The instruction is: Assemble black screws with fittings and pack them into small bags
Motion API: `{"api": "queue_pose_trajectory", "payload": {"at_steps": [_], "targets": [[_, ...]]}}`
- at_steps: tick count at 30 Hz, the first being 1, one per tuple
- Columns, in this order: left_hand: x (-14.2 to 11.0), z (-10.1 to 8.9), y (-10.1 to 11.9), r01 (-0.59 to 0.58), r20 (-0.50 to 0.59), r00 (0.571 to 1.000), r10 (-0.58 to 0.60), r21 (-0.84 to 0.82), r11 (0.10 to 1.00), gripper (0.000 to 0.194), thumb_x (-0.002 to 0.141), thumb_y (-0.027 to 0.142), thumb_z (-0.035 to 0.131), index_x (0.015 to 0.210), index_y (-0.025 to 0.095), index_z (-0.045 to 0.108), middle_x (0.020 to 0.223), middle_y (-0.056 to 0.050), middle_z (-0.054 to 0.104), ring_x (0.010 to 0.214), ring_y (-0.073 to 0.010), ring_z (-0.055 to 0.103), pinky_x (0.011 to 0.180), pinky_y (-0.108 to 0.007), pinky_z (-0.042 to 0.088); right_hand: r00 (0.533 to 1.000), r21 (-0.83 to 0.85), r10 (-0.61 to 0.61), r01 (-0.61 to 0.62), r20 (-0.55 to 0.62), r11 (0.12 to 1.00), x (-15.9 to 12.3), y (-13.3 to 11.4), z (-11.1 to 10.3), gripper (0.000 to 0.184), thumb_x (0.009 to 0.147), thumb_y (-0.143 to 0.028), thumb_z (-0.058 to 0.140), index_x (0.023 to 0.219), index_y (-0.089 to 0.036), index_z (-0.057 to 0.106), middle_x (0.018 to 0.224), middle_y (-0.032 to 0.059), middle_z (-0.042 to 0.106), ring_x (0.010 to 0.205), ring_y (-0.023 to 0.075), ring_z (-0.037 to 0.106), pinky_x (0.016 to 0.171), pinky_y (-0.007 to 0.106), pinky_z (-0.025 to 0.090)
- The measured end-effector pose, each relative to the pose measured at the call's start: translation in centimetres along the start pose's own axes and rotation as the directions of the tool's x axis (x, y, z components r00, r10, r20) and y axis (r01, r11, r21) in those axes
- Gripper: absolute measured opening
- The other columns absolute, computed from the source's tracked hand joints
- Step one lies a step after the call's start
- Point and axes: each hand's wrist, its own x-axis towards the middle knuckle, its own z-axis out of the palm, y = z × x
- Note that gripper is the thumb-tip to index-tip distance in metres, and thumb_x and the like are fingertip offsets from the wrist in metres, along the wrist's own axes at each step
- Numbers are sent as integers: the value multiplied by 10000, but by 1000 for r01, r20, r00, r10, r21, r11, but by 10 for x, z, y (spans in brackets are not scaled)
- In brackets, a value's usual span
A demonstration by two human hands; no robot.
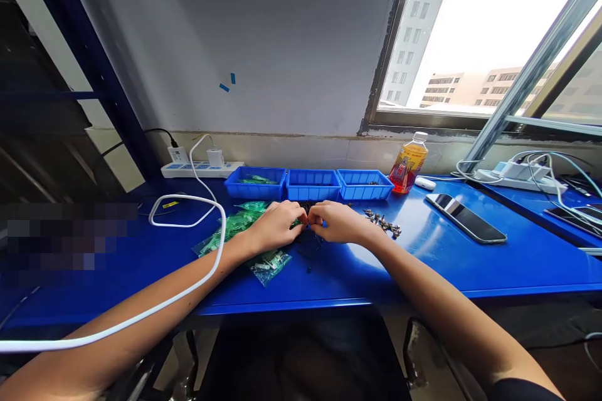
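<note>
On bench (329, 285), centre: left hand (279, 225), right hand (337, 221), fingers curled, tips nearly meeting; whether gripping, cannot tell. Dark parts (307, 205): just beyond fingertips, equally near both. Green packets (236, 223): by left hand. Metal pieces (384, 223): by right wrist.

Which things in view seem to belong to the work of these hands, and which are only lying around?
Probably in the job:
green plastic packets
small metal parts
three blue bins

Probably just lying about:
drink bottle
phone
white cable
left power strip
</note>
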Motion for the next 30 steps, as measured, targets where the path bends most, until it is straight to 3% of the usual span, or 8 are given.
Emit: {"api": "queue_pose_trajectory", "payload": {"at_steps": [5, 13, 21, 30], "targets": [[0, 1, 0, 13, -11, 1000, -13, 11, 1000, 158, 812, 226, 480, 830, 195, 634, 913, -49, 654, 914, -240, 578, 833, -383, 415, 991, -77, 77, -69, 110, 995, -2, 6, -4, 148, 736, -95, 528, 790, -188, 630, 885, 68, 675, 833, 195, 590, 573, 245, 327], [0, -1, 1, 29, 27, 999, -30, 39, 999, 188, 847, 252, 454, 890, 193, 627, 962, -41, 650, 963, -237, 570, 856, -391, 412, 988, -149, 97, -79, 117, 986, -2, 0, -4, 198, 790, -140, 456, 846, -174, 643, 907, 62, 677, 846, 182, 601, 569, 235, 322], [0, -2, 3, 48, 20, 999, -48, 9, 999, 181, 849, 269, 465, 916, 190, 614, 984, -43, 662, 963, -235, 581, 855, -387, 415, 987, -88, 158, -157, 2, 984, 0, 1, -3, 161, 786, -153, 476, 832, -172, 630, 902, 50, 678, 840, 176, 599, 600, 224, 348], [1, -2, 0, 19, -53, 998, -19, 6, 1000, 159, 823, 217, 469, 819, 185, 625, 839, -36, 682, 828, -208, 607, 739, -322, 432, 991, -6, 120, -120, -54, 993, 2, -1, -1, 124, 780, -141, 511, 806, -161, 630, 861, 49, 674, 796, 156, 594, 623, 218, 353]]}}
